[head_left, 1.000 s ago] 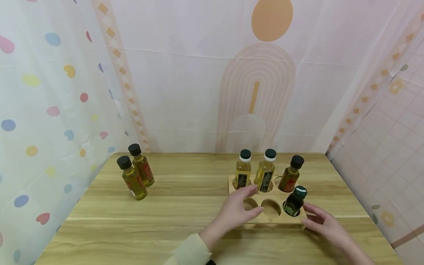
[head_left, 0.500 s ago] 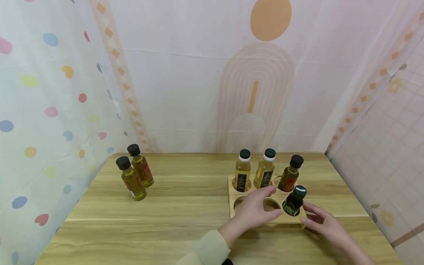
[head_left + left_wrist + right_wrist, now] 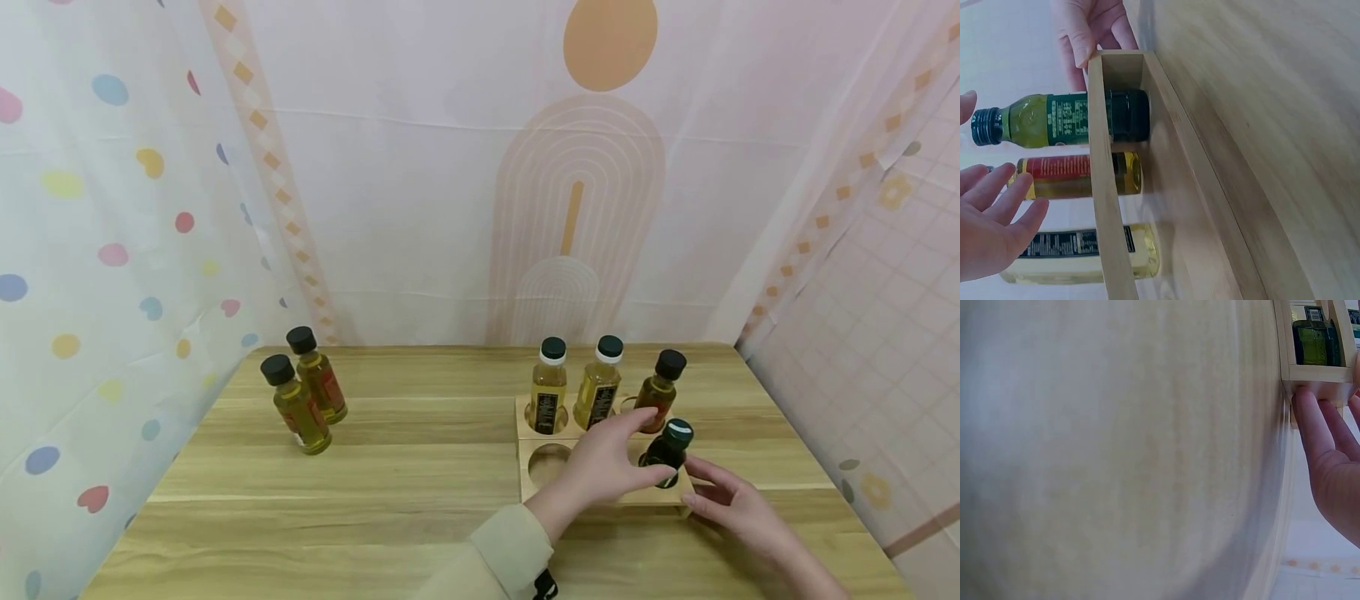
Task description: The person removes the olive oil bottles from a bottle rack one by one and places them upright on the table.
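A two-tier wooden bottle rack (image 3: 528, 500) stands on the right of the table. In its front row, the right hole holds a dark green bottle (image 3: 678, 433). Beside that bottle my left hand (image 3: 596, 467) reaches over the front row, thumb and fingers spread and holding nothing. My right hand (image 3: 738, 512) rests its fingertips against the rack's right end. Its straight fingers (image 3: 1316, 428) lie on the end panel in the right wrist view. The back row holds two pale oil bottles (image 3: 549, 387) and a red-labelled bottle (image 3: 662, 387), partly covered by my left fingers.
Two black-capped, red-labelled oil bottles (image 3: 303, 417) stand upright at the table's left. A patterned curtain (image 3: 420, 208) hangs behind the wooden table (image 3: 375, 483) and along both sides. The front-left hole shows no bottle; my left hand covers the middle one.
My left hand has moved right along the front row, from the left and middle holes to the dark green bottle. My right hand and the bottles keep their places.
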`<control>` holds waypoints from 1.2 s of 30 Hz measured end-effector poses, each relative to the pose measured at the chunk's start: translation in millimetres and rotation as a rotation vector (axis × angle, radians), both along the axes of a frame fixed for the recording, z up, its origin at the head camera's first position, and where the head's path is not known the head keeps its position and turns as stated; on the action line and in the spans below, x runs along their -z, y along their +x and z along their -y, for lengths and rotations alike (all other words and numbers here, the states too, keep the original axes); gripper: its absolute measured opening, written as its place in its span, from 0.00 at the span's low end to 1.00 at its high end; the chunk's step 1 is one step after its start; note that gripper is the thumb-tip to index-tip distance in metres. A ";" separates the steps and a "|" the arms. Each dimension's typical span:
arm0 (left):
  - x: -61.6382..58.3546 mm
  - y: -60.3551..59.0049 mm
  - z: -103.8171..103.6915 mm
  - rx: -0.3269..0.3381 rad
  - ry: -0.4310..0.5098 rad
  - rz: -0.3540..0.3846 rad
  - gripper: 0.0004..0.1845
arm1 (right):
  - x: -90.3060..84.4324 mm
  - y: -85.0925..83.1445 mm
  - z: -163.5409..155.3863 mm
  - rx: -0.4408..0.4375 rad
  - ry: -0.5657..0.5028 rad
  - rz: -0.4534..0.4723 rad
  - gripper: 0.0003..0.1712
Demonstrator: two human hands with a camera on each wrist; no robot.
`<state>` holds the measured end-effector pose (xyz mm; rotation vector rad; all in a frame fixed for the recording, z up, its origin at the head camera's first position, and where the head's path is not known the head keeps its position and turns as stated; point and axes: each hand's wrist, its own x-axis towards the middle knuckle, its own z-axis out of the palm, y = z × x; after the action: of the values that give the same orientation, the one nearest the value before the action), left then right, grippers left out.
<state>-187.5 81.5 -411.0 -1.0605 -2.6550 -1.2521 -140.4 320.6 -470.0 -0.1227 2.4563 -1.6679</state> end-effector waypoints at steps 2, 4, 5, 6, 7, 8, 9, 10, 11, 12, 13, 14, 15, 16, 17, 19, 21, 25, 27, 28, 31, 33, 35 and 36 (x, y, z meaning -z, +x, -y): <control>-0.7 -0.3 -2.7 0.015 0.028 0.006 0.37 | 0.9 -0.2 0.6 0.002 -0.004 0.001 0.39; -0.9 -0.4 -4.9 0.026 0.048 0.004 0.36 | 1.9 -0.6 1.2 0.001 -0.011 0.005 0.39; -0.9 -0.5 -6.0 0.032 0.059 0.006 0.36 | 2.3 -0.7 1.5 0.001 -0.014 0.007 0.39; -1.0 -0.6 -7.2 0.034 0.067 0.005 0.35 | 2.8 -0.8 1.8 -0.003 -0.014 0.003 0.39; -1.0 -0.7 -8.4 0.036 0.075 0.006 0.35 | 3.1 -0.9 2.2 0.004 -0.015 0.005 0.39; -0.9 -0.9 -9.5 0.034 0.083 0.007 0.35 | 3.3 -0.8 2.4 0.001 -0.013 0.002 0.39; -0.9 -0.9 -10.6 0.033 0.091 0.011 0.34 | 3.5 -0.5 2.6 0.003 -0.010 0.000 0.38; -0.9 -1.1 -11.8 0.031 0.100 0.016 0.34 | 3.6 -0.2 2.6 0.003 -0.004 -0.001 0.39; -1.1 -1.1 -12.9 0.029 0.111 0.023 0.33 | 3.7 0.1 2.7 0.007 -0.001 -0.003 0.38; -1.4 -1.1 -13.9 0.024 0.120 0.029 0.33 | 3.7 0.2 2.7 0.007 -0.001 -0.004 0.39; -1.8 -1.0 -14.8 0.020 0.129 0.036 0.32 | 3.7 0.4 2.7 0.012 -0.004 -0.001 0.39; -2.0 -1.0 -15.8 0.016 0.137 0.041 0.32 | 3.6 0.6 2.7 0.012 -0.010 0.001 0.39; -2.5 -0.8 -16.6 0.014 0.142 0.044 0.32 | 3.5 0.7 2.7 0.016 -0.012 0.002 0.39; -2.8 -0.9 -17.5 0.012 0.146 0.045 0.31 | 3.4 0.6 2.5 0.018 -0.014 0.004 0.39; -2.9 -1.0 -18.5 0.012 0.150 0.044 0.31 | 3.2 0.8 2.4 0.016 -0.014 0.003 0.39; -2.6 -1.5 -20.6 0.010 0.157 0.039 0.30 | 3.0 1.3 2.0 0.011 -0.008 0.000 0.38; -1.8 -2.2 -22.8 0.008 0.162 0.036 0.30 | 2.7 1.6 1.7 0.013 0.008 0.003 0.38; 0.1 -3.4 -26.2 -0.007 0.170 0.055 0.29 | 2.3 1.7 1.3 0.008 0.013 0.000 0.37; 0.7 -3.7 -27.3 -0.016 0.177 0.077 0.28 | 2.2 1.6 1.1 0.002 0.001 -0.004 0.38; 0.7 -3.7 -27.7 -0.019 0.179 0.088 0.27 | 2.1 1.5 1.0 0.001 -0.009 -0.001 0.38; 0.2 -3.8 -28.9 -0.024 0.193 0.118 0.25 | 1.8 1.5 1.0 0.002 -0.033 -0.007 0.38; -0.3 -3.7 -29.5 -0.026 0.203 0.131 0.24 | 1.6 1.5 0.8 0.001 -0.040 -0.013 0.38; -0.9 -3.5 -30.0 -0.030 0.208 0.139 0.23 | 1.9 1.5 0.3 0.004 -0.036 -0.017 0.38; -1.1 -3.3 -30.2 -0.033 0.211 0.143 0.23 | 2.0 1.6 0.0 0.003 -0.033 -0.016 0.38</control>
<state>-190.9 111.8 -409.9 -0.9267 -2.5506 -1.6149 -138.9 320.6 -472.0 -0.1372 2.4424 -1.7151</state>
